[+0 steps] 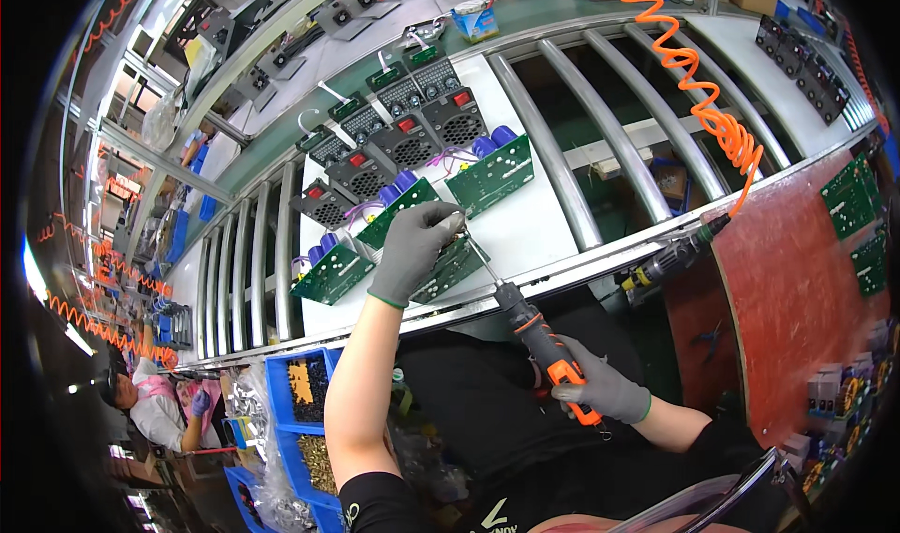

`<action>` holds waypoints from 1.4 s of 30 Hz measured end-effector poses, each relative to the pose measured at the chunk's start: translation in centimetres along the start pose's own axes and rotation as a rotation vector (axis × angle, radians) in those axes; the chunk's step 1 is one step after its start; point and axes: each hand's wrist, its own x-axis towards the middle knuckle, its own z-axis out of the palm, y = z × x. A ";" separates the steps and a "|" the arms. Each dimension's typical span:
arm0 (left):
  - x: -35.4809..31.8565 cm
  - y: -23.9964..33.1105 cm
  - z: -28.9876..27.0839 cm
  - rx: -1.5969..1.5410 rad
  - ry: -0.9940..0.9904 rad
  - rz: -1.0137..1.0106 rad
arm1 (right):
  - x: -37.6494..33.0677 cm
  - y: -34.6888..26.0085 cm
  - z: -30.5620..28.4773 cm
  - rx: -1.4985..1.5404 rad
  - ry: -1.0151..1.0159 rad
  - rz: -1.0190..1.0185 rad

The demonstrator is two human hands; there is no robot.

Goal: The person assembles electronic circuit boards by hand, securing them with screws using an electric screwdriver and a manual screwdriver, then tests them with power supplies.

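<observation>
My right hand [605, 388], in a grey glove, is wrapped round the lower part of an orange-and-black electric screwdriver [539, 341]. The tool tilts up to the left, its long thin bit reaching my left hand [412, 250]. Also gloved in grey, that hand has thumb and fingers pinched at the bit's tip; whatever is between them is too small to make out. Just below it stands a green circuit board [455, 272], partly covered by the hand. Other green circuit boards [492, 177] with purple capacitors [503, 136] lean on the white board [539, 224] around it.
Behind the circuit boards sit several black units with fan grilles [455, 125] and red switches. Metal rollers [572, 172] flank the white board. An orange coiled hose [698, 83] hangs at right, above another power tool [661, 269]. Blue bins [281, 392] hold small parts at lower left; a person [159, 406] works beyond.
</observation>
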 end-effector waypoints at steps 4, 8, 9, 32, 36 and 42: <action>0.1 0.0 0.1 0.024 -0.033 0.002 | -0.1 -0.2 0.0 -0.008 0.012 -0.002; 0.1 0.0 0.2 -0.043 -0.033 -0.012 | -0.2 -0.3 -0.1 -0.014 0.007 -0.013; 0.1 -0.1 0.2 -0.057 -0.038 -0.016 | -0.2 -0.3 -0.1 -0.001 0.011 0.024; 0.6 -1.3 0.0 -0.049 -0.054 -0.003 | -0.9 -1.4 0.2 0.054 -0.045 -0.003; 0.7 -1.4 0.1 -0.038 -0.051 0.012 | -1.2 -1.9 0.6 0.074 -0.034 0.008; 0.6 -1.0 0.1 -0.008 -0.055 -0.001 | -1.3 -2.3 0.7 0.047 -0.018 0.033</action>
